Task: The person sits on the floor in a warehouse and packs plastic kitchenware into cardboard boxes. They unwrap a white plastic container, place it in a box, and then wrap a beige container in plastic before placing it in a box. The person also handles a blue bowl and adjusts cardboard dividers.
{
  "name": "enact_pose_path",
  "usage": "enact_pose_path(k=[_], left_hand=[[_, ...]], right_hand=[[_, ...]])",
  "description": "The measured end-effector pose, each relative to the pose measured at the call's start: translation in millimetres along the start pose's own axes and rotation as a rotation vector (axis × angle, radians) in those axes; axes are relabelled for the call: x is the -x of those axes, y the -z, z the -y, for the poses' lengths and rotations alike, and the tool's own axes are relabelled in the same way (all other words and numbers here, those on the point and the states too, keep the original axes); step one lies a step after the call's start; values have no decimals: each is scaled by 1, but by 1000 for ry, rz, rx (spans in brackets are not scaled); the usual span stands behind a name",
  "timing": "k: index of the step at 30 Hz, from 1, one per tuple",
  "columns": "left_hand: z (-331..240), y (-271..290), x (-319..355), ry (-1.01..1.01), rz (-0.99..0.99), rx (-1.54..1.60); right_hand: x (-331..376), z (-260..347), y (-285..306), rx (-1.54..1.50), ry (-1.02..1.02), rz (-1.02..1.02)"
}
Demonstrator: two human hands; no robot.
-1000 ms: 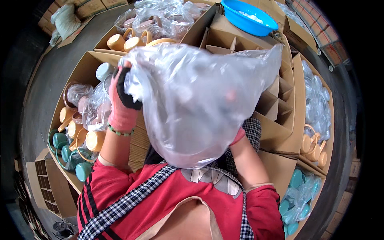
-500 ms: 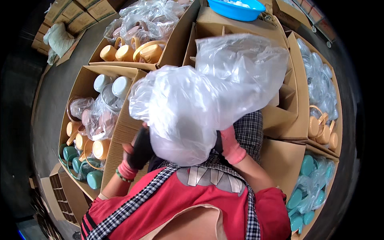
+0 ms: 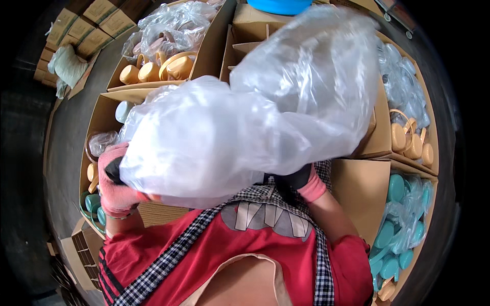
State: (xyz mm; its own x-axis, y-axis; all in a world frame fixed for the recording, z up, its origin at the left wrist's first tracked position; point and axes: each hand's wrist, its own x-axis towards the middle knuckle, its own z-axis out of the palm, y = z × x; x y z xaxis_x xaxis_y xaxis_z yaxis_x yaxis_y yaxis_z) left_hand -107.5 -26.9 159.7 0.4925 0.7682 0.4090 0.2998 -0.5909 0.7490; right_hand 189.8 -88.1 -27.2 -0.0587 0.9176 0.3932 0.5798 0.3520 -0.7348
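A large, crumpled clear plastic bag fills the middle of the view, held up in front of my chest. Its upper right part balloons out over the divided carton. What lies inside is too cloudy to make out. My left hand, in a pink and black glove, is closed on the bag's lower left edge. At the lower right edge, my right hand, in the same kind of glove, holds the bag from below, its fingers mostly hidden by the plastic.
Behind the bag stands a carton with cardboard dividers, a blue basin beyond it. Open cartons on both sides hold orange watering cans, teal ones and plastic-wrapped pieces. Stacked boxes stand far left.
My left hand has moved left and up, pulling the bag's side outward. The bag has spread wider, and its upper part has swung up and to the right. The right hand has risen slightly.
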Motion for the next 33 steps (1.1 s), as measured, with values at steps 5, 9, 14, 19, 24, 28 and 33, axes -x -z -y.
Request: enact_pose_path(k=[5, 9, 14, 19, 24, 28, 33], left_hand=[[-34, -8, -33, -77, -141, 159], [-51, 50, -23, -283, -120, 263], [-42, 70, -51, -288, -98, 173], [-49, 61, -48, -273, -82, 89], [-50, 51, -51, -284, -44, 90], [-51, 56, -55, -291, -36, 76], [-51, 91, -67, -313, -82, 55]], right_hand=[[-24, 2, 13, 108, 158, -31], [-43, 25, 7, -1707, -578, 243], [-54, 13, 2, -1841, -654, 256], [-57, 19, -12, -1779, -483, 277], [-34, 33, 2, -1439, -445, 235], [-26, 39, 2, -1253, -425, 197], [-25, 38, 3, -1213, -440, 159]])
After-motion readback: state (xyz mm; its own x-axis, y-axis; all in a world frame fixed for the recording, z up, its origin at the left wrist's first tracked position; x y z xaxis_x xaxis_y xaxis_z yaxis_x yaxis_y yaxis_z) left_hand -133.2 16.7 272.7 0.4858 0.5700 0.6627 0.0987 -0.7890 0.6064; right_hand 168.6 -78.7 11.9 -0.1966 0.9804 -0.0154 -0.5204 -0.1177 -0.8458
